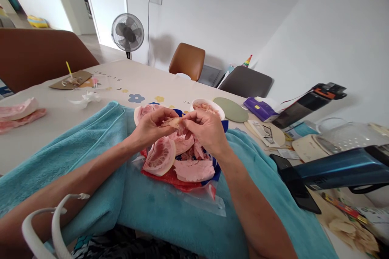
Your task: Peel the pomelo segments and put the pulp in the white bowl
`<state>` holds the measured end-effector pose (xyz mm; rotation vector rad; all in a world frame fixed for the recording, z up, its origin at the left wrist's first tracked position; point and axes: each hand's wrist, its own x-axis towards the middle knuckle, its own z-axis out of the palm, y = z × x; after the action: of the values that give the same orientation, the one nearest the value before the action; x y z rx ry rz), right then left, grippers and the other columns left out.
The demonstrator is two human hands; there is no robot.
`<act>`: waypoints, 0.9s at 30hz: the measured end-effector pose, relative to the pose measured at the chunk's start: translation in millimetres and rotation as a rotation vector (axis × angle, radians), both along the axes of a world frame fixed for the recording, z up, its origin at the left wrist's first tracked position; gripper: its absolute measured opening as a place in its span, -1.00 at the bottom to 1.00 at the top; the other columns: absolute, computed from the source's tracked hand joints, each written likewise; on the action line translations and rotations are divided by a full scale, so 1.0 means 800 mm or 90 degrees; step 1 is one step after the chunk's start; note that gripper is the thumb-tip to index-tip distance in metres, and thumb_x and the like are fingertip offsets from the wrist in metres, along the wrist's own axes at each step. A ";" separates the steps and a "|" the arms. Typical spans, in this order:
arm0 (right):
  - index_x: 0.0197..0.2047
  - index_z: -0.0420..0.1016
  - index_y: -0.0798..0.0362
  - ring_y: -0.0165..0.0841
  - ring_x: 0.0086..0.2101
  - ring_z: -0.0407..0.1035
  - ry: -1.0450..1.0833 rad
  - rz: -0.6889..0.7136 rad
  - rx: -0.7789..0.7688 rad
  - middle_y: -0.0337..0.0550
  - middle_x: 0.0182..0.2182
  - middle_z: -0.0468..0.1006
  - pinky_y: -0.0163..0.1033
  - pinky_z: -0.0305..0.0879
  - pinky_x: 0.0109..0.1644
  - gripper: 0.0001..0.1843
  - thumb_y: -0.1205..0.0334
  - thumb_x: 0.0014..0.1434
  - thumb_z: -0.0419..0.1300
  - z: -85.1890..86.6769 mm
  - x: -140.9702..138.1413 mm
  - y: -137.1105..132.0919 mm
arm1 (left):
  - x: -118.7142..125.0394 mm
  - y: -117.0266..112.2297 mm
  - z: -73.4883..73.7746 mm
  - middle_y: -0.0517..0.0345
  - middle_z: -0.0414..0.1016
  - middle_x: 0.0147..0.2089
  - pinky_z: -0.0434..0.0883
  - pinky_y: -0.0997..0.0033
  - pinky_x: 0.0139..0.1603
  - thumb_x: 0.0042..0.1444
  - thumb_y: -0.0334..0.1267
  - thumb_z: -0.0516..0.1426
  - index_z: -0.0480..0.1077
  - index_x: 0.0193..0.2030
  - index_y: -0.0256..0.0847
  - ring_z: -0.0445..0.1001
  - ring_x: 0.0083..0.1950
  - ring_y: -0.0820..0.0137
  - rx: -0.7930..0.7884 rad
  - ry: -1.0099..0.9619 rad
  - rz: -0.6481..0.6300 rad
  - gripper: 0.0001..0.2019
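My left hand is closed around a pale pomelo segment. My right hand pinches the other side of that piece, at a bit of pinkish membrane, so both hands meet on it. Below them, thick pink pomelo rinds and a flat rind piece lie on a red and blue plastic bag. Scraps of membrane are heaped among the rinds. Just behind my right hand stands a white bowl with peeled pomelo flesh in it.
A teal towel covers the table's near side under the bag. To the right are a blue bottle, a dark phone, a black tumbler and a purple tissue pack. More rind lies far left.
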<state>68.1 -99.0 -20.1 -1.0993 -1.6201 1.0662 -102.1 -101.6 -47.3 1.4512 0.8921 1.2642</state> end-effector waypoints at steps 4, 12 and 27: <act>-0.48 0.50 0.09 -0.44 -0.59 0.38 0.114 0.033 -0.107 -0.26 -0.63 0.49 -0.31 0.36 -0.51 -0.88 0.24 -0.07 0.32 0.004 -0.002 0.001 | -0.001 -0.001 0.004 0.21 0.48 -0.39 0.33 0.49 -0.39 -0.14 -0.20 0.32 0.45 -0.29 -0.21 0.40 -0.41 0.48 -0.089 -0.037 -0.025 -0.73; -0.48 0.48 0.09 -0.47 -0.60 0.32 0.176 0.017 -0.159 -0.28 -0.64 0.45 -0.37 0.27 -0.58 -0.78 0.16 -0.12 0.40 0.003 0.002 0.004 | -0.008 0.005 -0.002 0.23 0.51 -0.39 0.25 0.56 -0.49 -0.13 -0.17 0.35 0.46 -0.22 -0.19 0.40 -0.47 0.53 -0.165 -0.087 -0.060 -0.68; -0.45 0.45 0.10 -0.55 -0.59 0.22 0.283 0.119 -0.321 -0.29 -0.57 0.46 -0.42 0.04 -0.61 -0.77 0.12 -0.02 0.33 -0.005 0.001 0.006 | -0.006 0.003 0.003 0.22 0.48 -0.46 0.22 0.53 -0.55 -0.17 -0.18 0.33 0.46 -0.28 -0.15 0.36 -0.51 0.51 -0.142 -0.026 -0.059 -0.72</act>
<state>68.6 -94.6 -24.3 -0.9365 -1.1382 1.7692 -106.6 -99.2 -45.0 1.2716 0.8975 1.0853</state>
